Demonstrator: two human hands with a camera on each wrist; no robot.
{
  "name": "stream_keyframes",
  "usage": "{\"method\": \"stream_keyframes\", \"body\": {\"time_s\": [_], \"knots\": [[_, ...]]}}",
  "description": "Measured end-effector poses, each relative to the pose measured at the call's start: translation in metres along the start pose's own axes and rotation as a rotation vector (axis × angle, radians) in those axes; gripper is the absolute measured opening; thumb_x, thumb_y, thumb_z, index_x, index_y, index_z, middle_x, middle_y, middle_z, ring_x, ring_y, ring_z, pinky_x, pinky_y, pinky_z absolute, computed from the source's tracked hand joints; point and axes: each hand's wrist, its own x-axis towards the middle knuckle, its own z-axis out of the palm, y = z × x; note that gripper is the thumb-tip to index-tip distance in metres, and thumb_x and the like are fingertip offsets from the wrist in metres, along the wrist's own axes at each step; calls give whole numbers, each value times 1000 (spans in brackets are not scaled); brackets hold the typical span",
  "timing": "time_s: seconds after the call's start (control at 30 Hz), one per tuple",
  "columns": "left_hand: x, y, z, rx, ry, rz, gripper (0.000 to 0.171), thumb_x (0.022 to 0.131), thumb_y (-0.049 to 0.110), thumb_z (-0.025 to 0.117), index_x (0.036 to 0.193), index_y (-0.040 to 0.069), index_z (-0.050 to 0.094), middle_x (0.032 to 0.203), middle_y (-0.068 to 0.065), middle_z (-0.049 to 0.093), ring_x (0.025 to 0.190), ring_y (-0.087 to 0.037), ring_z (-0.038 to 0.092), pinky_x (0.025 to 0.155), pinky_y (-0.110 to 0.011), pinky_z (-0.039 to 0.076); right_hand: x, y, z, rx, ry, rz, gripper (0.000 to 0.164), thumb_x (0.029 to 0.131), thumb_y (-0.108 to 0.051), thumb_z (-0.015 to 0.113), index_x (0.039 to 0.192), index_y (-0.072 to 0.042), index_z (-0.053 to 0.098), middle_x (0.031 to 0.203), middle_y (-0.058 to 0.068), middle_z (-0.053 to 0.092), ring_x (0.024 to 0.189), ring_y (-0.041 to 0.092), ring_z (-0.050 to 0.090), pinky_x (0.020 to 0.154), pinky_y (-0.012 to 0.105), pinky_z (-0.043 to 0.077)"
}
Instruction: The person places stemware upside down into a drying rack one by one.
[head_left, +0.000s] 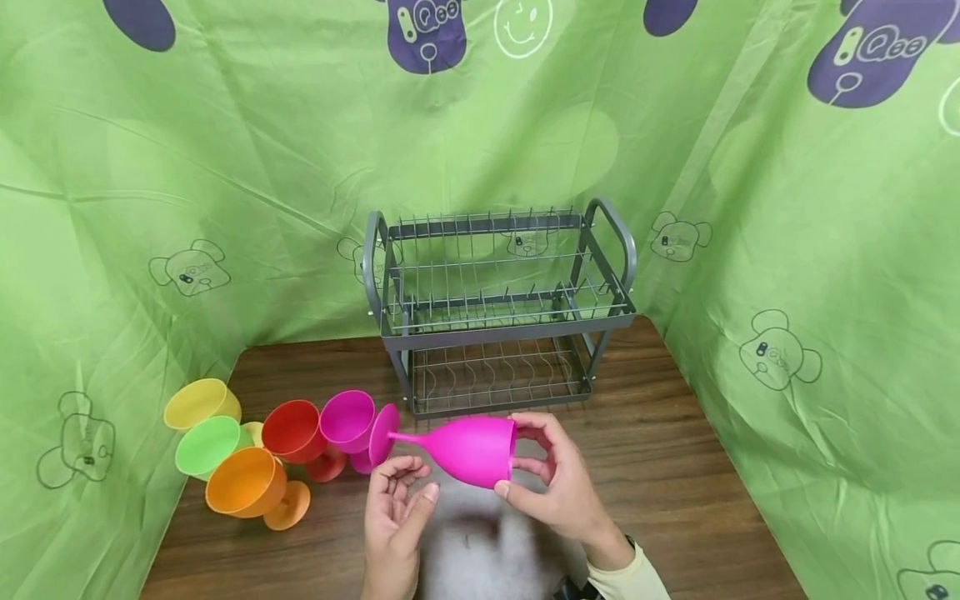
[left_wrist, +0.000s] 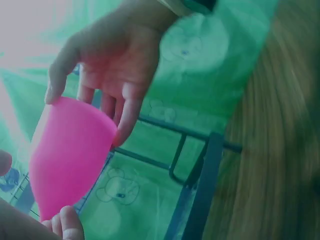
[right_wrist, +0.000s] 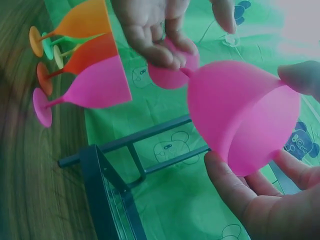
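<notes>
A bright pink plastic goblet (head_left: 468, 450) lies sideways in the air, its foot (head_left: 384, 435) to the left and its mouth to the right. My right hand (head_left: 558, 487) holds it by the rim, thumb on the near side and fingers on the far side. Just below the stem is my left hand (head_left: 395, 525), fingers loosely bent and thumb apart. In the right wrist view the left fingers (right_wrist: 167, 57) overlap the goblet's foot; whether they touch it I cannot tell. The left wrist view shows the pink bowl (left_wrist: 72, 150) between both hands.
Upright goblets stand at the left of the wooden table (head_left: 660, 467): magenta (head_left: 347, 419), red (head_left: 292, 432), orange (head_left: 246, 483), green (head_left: 208, 447) and yellow (head_left: 201, 404). Behind the hands stands a two-tier grey dish rack (head_left: 510, 333). Green printed cloth (head_left: 300, 167) surrounds the table.
</notes>
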Motion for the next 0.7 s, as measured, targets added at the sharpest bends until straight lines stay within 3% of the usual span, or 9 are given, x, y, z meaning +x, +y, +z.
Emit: {"method": "stream_keyframes", "body": {"time_s": [0.13, 0.27, 0.7], "knots": [[3, 1, 0, -157, -63, -127, 45, 100, -13, 50, 143, -9, 36, 135, -15, 54, 125, -20, 62, 110, -35, 56, -2, 1, 6, 67, 23, -18, 72, 80, 15, 78, 143, 5, 45, 141, 21, 51, 125, 21, 60, 89, 44, 66], [6, 0, 2, -263, -134, -205, 48, 103, -8, 50, 149, -3, 33, 143, -13, 52, 130, -18, 60, 116, -40, 51, -4, 2, 12, 124, 43, -46, 71, 80, 19, 76, 142, 8, 42, 141, 20, 51, 125, 21, 60, 88, 45, 66], [11, 1, 15, -301, -161, -267, 61, 99, -9, 58, 153, 2, 32, 145, -7, 54, 129, -14, 60, 109, -33, 56, -8, 4, 30, 307, 87, -121, 73, 78, 24, 71, 139, 18, 31, 140, 23, 49, 125, 20, 61, 90, 43, 65]]}}
